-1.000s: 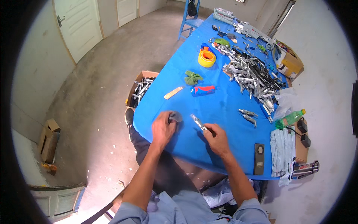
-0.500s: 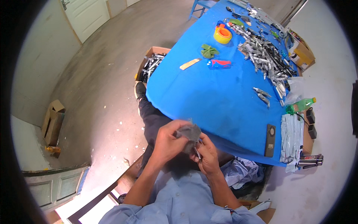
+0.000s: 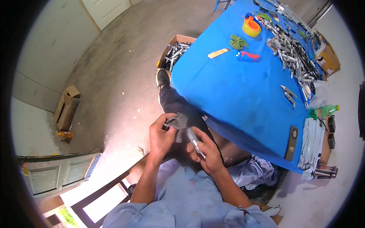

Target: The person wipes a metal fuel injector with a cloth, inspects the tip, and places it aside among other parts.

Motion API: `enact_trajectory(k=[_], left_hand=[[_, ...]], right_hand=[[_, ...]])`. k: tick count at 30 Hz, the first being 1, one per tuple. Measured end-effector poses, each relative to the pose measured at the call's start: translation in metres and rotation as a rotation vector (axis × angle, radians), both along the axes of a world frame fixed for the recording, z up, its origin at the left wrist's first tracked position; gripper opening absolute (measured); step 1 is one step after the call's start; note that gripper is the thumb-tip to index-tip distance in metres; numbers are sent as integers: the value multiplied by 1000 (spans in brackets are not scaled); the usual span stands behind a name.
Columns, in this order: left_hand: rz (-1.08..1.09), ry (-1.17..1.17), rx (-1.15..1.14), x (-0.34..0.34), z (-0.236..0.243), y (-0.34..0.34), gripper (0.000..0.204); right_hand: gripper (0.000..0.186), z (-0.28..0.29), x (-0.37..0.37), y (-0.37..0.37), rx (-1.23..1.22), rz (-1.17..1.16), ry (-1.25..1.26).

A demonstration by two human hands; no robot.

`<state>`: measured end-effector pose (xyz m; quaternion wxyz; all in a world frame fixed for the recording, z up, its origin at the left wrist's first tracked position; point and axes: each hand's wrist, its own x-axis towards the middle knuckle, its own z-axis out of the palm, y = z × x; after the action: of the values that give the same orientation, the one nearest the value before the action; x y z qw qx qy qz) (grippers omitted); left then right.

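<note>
Over the person's lap, just off the near edge of the blue-covered counter (image 3: pixel 228 91), both forearms reach up from the lower edge with the hands side by side. The left hand (image 3: pixel 160 138) is raised with its back outward, its fingers bent and pinched closed on a crumpled gray cloth (image 3: pixel 178 122), which sticks out toward the right and hangs down a little. The right hand (image 3: pixel 208 154) comes in from the other side, its thumb and fingers closed around the lower part of a slim silver tube (image 3: pixel 193 138) — held aslant, its upper end leaning left, just beside the cloth; whether the two touch is hard to tell. Beyond the hands stretches a dark trouser leg (image 3: pixel 180 102). Two similar tubes (image 3: pixel 288 95) lie on the counter, apart from the large heap (image 3: pixel 294 62) near its far right side.
</note>
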<state>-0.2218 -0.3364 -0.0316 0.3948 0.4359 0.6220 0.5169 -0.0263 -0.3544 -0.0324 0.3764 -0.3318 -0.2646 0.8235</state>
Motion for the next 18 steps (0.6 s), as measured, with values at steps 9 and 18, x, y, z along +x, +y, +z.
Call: enact_trajectory(k=[9,18], left_hand=[[224,20,-97,-9,10,-9,32],[-227,408,195,21,13,-26,37]], right_hand=[[59,-17,-1,7,-36,163,-15],[54,-23,2,14,-39,128,3]])
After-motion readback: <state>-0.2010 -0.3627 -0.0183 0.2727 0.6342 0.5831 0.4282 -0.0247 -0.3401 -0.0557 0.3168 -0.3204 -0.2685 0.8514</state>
